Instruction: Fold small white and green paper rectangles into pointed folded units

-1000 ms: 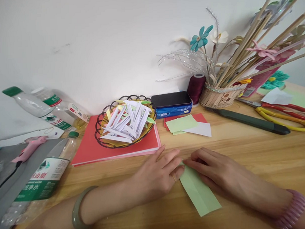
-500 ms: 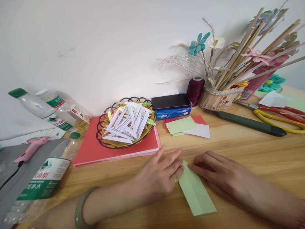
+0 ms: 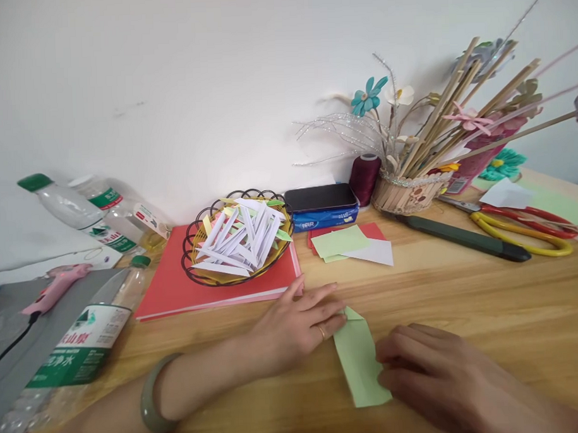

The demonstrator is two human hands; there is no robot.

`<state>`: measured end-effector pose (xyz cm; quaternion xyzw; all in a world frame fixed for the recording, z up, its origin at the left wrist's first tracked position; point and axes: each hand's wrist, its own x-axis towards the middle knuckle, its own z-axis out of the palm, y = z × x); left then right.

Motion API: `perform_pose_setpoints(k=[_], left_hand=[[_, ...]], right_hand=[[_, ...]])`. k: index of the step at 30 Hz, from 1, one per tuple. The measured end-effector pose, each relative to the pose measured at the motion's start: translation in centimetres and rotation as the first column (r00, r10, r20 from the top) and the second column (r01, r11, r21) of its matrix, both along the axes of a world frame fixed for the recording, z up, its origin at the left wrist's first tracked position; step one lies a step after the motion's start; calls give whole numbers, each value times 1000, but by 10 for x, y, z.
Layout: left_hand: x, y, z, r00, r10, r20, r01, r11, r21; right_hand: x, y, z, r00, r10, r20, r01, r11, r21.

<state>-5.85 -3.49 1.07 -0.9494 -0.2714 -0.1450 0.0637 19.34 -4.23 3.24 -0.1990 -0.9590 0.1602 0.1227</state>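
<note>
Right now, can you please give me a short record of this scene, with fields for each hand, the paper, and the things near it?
left hand: left hand lies flat, fingertips on the upper end of the green paper strip
right hand: right hand presses on the strip's right edge
paper: folded lengthwise, lying on the wooden table
behind: wire basket of folded paper pieces, standing on red sheets
right side: scissors, dark utility knife
left side: water bottle lying down

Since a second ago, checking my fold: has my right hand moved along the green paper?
Yes. The right hand slid from the green paper's far tip toward its near end.
</note>
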Motion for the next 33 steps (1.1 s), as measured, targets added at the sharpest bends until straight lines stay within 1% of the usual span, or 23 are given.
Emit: perform_pose_setpoints(k=[2,4,5,6,8,10,12,15,18,21,24,27,30,33], left_hand=[[3,-4,3,993,0,118,-9,997,77],[7,-9,4,967,-38,251,3,990,141],[9,-11,4,958,-70,279,24,986,166],[10,-13,3,952,-74,298,21,984,178],[12,-14,1,966,-65,249,19,983,185],[12,-13,-4,976,1,219,-34,988,150],[11,-10,-7,978,47,205,-72,991,114],[10,-9,-9,983,42,179,-61,993,99],[11,-9,-7,983,36,181,-55,994,98],[11,-10,-4,980,21,199,-44,993,111],[11,-9,-3,987,5,158,-24,992,121],[12,-9,-3,995,28,101,-35,996,77],[15,-9,-4,992,56,116,-60,997,38],[16,-10,-4,990,45,132,-51,998,36]], right_hand=[[-4,0,-4,1000,-15,-9,15,998,67],[-7,3,-7,997,-71,-14,73,991,111],[-8,5,-9,995,-102,-15,103,987,119],[-9,8,-10,992,-128,-18,129,985,117],[-11,14,-12,986,-165,-28,166,982,86],[-14,20,-13,981,-187,-44,189,982,30],[-16,25,-14,975,-215,-59,212,976,-58],[-18,29,-14,963,-262,-68,242,947,-212],[-19,31,-13,953,-294,-78,260,919,-296],[-21,32,-11,941,-325,-93,285,911,-297],[-23,32,-11,931,-354,-92,314,902,-296],[-25,32,-11,922,-379,-72,343,891,-297],[-26,32,-12,914,-405,-38,378,880,-289],[-27,33,-14,907,-422,-4,404,871,-279]])
